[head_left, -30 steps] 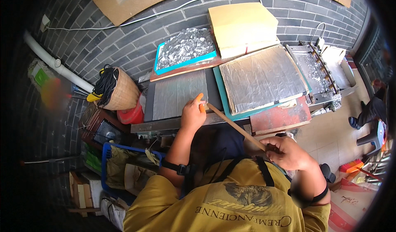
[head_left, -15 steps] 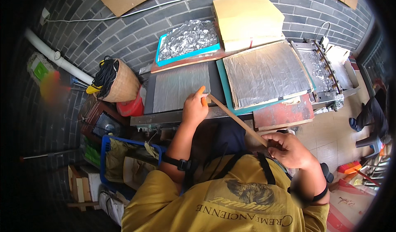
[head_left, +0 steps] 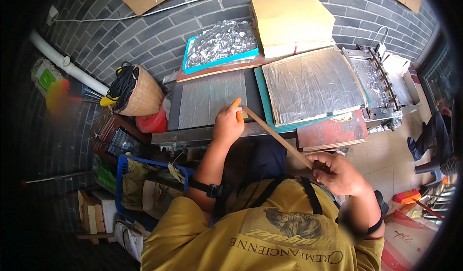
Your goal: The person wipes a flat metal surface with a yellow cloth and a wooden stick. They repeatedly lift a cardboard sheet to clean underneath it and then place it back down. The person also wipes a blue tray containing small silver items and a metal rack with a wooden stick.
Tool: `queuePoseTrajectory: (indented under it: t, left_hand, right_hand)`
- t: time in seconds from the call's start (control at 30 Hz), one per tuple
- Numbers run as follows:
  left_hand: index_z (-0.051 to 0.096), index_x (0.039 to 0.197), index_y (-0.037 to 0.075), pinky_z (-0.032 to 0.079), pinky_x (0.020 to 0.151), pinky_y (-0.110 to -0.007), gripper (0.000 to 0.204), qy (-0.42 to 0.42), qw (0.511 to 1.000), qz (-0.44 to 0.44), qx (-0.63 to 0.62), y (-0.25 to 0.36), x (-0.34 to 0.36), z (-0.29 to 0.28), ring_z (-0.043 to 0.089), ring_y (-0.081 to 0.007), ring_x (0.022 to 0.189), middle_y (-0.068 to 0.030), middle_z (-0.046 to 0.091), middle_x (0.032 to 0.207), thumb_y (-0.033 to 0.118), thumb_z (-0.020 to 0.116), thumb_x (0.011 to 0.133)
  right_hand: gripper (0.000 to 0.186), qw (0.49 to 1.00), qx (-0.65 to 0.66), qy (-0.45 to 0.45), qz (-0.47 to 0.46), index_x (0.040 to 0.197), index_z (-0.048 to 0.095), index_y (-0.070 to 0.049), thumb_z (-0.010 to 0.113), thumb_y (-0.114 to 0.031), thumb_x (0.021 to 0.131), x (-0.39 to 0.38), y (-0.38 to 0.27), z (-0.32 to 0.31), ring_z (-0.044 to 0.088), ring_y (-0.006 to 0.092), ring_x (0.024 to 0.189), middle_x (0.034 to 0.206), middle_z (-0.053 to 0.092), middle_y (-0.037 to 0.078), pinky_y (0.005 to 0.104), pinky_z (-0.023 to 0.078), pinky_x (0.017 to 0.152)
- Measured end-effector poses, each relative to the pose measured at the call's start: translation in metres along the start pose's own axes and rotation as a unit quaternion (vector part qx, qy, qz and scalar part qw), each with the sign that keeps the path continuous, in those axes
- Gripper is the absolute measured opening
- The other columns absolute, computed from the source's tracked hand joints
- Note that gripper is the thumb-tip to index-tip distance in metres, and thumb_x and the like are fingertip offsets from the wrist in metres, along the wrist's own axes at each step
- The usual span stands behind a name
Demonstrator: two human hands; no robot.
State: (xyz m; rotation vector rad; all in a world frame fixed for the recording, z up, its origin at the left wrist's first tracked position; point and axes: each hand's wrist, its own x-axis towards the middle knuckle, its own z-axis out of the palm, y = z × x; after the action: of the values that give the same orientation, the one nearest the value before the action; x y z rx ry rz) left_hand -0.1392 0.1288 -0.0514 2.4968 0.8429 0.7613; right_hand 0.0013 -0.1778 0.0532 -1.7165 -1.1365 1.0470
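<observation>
Wooden stick (head_left: pixel 279 137) slants L to R btwn hands by the bench (head_left: pixel 183 136): I see L hand (head_left: pixel 229 125), fingers curled at its far tip (can't tell if pinching), prob. steadying; R hand (head_left: pixel 339 173) pinches near end, thumb vs. fingers, prob. for control.

A woven basket (head_left: pixel 144 93) stands near a white pipe (head_left: pixel 73 68).

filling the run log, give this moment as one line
right hand: holding brown strip; left hand: at strip's far end; silvery sheet: on dark surface
</observation>
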Motion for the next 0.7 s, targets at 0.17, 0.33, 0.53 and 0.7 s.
queuePoseTrajectory:
  t: [0.17, 0.33, 0.53, 0.7]
  left_hand:
    - [0.058, 0.121, 0.003, 0.05, 0.082, -0.042, 0.038, 0.015, 0.999, 0.045, 0.022, -0.002, 0.0, 0.003, 0.062, -0.0318, 0.089, -0.0132, 0.068, 0.091, 0.004, 0.053, 0.083]
    - [0.061, 0.119, 0.007, 0.049, 0.076, -0.042, 0.035, 0.012, 0.994, 0.085, 0.06, 0.0, -0.001, 0.002, 0.061, -0.031, 0.081, -0.0127, 0.065, 0.081, 0.009, 0.056, 0.085]
    - [0.061, 0.119, 0.009, 0.048, 0.074, -0.042, 0.034, 0.014, 0.994, 0.088, 0.068, -0.001, 0.001, 0.002, 0.061, -0.0312, 0.078, -0.0125, 0.064, 0.078, 0.013, 0.057, 0.085]
    - [0.056, 0.125, 0.007, 0.049, 0.08, -0.041, 0.04, -0.02, 0.995, 0.069, 0.064, 0.001, 0.004, -0.002, 0.061, -0.0312, 0.086, -0.0098, 0.067, 0.088, 0.009, 0.055, 0.085]
  right_hand:
    - [0.037, 0.999, 0.039, 0.02, -0.005, 0.117, 0.057, 0.003, 0.053, 0.011, 0.082, -0.002, 0.005, 0.004, 0.052, 0.0075, 0.069, 0.077, 0.059, 0.002, 0.0231, 0.044, 0.063]
    - [0.037, 1.0, 0.026, 0.011, 0.012, 0.118, 0.056, 0.003, 0.053, 0.011, 0.082, -0.009, 0.0, 0.001, 0.051, 0.0071, 0.07, 0.079, 0.059, 0.001, 0.0224, 0.044, 0.065]
    - [0.037, 0.999, -0.023, 0.014, 0.025, 0.119, 0.056, 0.003, 0.059, -0.002, 0.083, -0.013, 0.001, -0.003, 0.066, 0.0252, 0.079, 0.088, 0.067, 0.021, 0.0329, 0.05, 0.073]
    - [0.036, 0.999, -0.025, 0.018, 0.008, 0.118, 0.057, 0.003, 0.059, -0.002, 0.082, -0.012, 0.001, -0.001, 0.066, 0.0268, 0.076, 0.085, 0.066, 0.022, 0.0336, 0.05, 0.071]
